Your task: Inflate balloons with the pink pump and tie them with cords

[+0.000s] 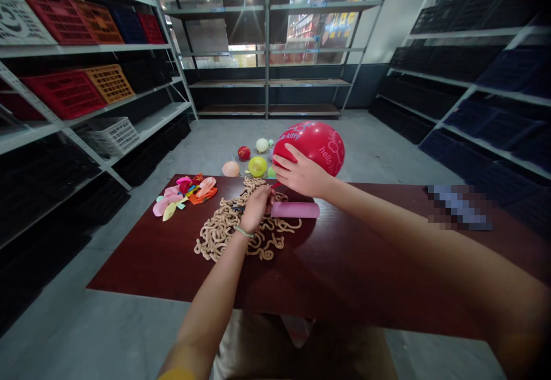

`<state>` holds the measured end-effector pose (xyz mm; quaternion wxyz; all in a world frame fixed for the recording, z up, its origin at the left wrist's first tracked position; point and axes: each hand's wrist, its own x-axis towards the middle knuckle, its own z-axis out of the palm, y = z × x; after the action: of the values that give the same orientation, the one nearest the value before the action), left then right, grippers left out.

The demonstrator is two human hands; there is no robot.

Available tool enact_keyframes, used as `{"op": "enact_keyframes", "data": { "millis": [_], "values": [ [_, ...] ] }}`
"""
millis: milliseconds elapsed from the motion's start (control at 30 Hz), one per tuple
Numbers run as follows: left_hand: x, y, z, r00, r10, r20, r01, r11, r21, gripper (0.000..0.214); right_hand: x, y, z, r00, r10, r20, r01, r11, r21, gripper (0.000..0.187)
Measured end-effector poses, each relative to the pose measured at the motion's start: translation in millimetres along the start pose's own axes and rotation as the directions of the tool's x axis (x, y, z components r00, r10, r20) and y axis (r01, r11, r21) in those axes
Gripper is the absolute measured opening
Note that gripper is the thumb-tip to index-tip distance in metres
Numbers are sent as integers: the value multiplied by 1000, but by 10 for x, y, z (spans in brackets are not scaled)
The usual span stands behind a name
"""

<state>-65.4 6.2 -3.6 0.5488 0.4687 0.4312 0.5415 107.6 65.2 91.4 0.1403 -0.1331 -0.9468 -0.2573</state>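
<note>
A red inflated balloon point(316, 139) with "hello kitty" lettering is above the table's far edge. My left hand point(257, 205) is closed in a pinch at the balloon's narrow red neck, its fingertips partly hidden. Against the near left side of the balloon rests my right hand point(303, 173), fingers stretched out and spread. A pink cylinder point(297, 210), seemingly a balloon pump, lies just right of my left hand; whether that hand also touches it I cannot tell. Beneath and around my left hand spreads a tangled heap of beige cord point(219, 225).
Several flat, colourful balloons point(187, 195) lie at the left of the dark red table point(365, 259). Small inflated balloons point(257, 166) are on the floor beyond it. A blurred bluish object point(460, 206) lies at the right. Shelves with crates point(64, 90) line the sides.
</note>
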Motion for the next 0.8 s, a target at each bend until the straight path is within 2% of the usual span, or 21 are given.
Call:
{"op": "enact_keyframes", "data": {
  "millis": [100,200,300,400,500,600,667,733,800],
  "values": [
    [-5,6,-29,999,-5,33,7,999,-53,32,-15,13,13,1000,15,2,-15,1000,21,41],
    [-8,14,-50,998,-35,46,37,998,-47,36,7,7,16,998,-27,60,32,996,-84,41],
    [4,38,-89,1000,-3,24,4,999,-40,37,61,3,-8,992,-81,94,98,976,-197,44],
    [42,64,-185,996,56,-66,-61,995,-75,35,85,24,-23,988,-133,76,147,964,-221,52],
    [106,49,-334,965,114,-235,-125,991,-36,33,33,51,35,990,-132,52,139,973,-182,63],
    [172,-20,-475,906,193,-376,-152,979,135,28,-58,25,210,999,-31,22,33,994,-104,67],
    [202,-74,-536,872,247,-422,-152,957,246,24,-100,-30,374,995,94,39,-93,996,-14,55],
    [221,-116,-567,847,290,-446,-153,936,318,19,-109,-97,545,954,244,175,-268,954,133,34],
    [230,-141,-575,831,316,-459,-152,921,359,16,-95,-158,698,879,336,339,-428,869,248,26]
  ]
}}
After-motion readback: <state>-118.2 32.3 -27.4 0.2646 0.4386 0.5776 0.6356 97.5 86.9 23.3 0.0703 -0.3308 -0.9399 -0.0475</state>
